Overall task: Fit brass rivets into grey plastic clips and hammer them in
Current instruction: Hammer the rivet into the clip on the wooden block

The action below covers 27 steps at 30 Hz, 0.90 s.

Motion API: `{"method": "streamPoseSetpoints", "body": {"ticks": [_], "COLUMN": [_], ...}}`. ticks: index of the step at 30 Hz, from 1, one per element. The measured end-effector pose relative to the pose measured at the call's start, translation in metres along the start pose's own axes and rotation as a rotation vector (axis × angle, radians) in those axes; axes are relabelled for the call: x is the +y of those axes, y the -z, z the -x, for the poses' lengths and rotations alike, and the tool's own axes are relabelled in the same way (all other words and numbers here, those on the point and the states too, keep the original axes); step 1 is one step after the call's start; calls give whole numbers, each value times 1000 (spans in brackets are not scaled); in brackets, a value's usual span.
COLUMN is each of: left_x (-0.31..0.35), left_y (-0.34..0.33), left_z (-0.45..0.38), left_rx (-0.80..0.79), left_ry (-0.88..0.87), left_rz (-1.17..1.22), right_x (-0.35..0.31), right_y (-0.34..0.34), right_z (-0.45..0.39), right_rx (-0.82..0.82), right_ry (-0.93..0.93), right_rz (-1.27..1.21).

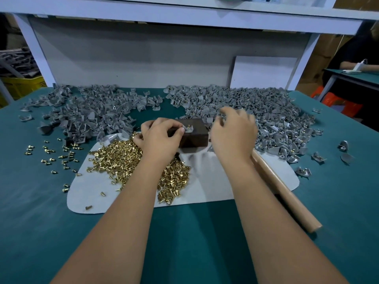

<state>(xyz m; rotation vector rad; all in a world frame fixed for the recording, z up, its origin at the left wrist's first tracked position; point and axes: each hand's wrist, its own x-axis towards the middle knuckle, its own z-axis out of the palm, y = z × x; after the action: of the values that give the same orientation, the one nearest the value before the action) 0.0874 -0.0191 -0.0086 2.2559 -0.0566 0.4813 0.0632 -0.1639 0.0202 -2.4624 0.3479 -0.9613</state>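
We see the left hand point(159, 136) pinching a grey clip point(189, 129) with thumb and forefinger, holding it on top of a dark block point(194, 136). A rivet point(188, 126) sticks up from that clip. The block sits between the two hands. The right hand point(232, 132) hovers just right of the block, fingers spread and loosely curled, blurred; we see nothing in its grasp. Its fingertips are over the edge of the right clip pile point(266, 111). Under the left wrist and to its left lies the rivet heap point(121, 158) on a white mat point(205, 187). More loose rivets point(59, 152) are scattered further left on the green table point(194, 242). Beyond the left hand spreads the left clip pile point(82, 111). A brown handle point(283, 191) lies beside the right forearm, on its right, running from the mat edge toward us. A few stray clips point(320, 158) lie far right of the right hand.
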Motion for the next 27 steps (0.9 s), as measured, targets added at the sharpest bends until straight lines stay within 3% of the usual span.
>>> {"method": "streamPoseSetpoints", "body": {"ticks": [2, 4, 9, 14, 20, 27], "left_x": [0, 0, -1, -1, -3, -1], "left_y": [0, 0, 2, 2, 2, -1], "left_z": [0, 1, 2, 4, 3, 3], "left_rx": [-5, 0, 16, 19, 29, 81], "left_ry": [3, 5, 19, 31, 28, 11], "left_rz": [-8, -11, 8, 24, 38, 0], "right_x": [15, 30, 48, 40, 20, 3], "right_y": [15, 26, 32, 28, 41, 48], "right_z": [6, 12, 15, 15, 15, 26], "right_rx": [5, -93, -366, -290, -75, -154], "right_ry": [26, -45, -199, -179, 45, 171], "right_rz": [270, 453, 449, 394, 242, 221]}}
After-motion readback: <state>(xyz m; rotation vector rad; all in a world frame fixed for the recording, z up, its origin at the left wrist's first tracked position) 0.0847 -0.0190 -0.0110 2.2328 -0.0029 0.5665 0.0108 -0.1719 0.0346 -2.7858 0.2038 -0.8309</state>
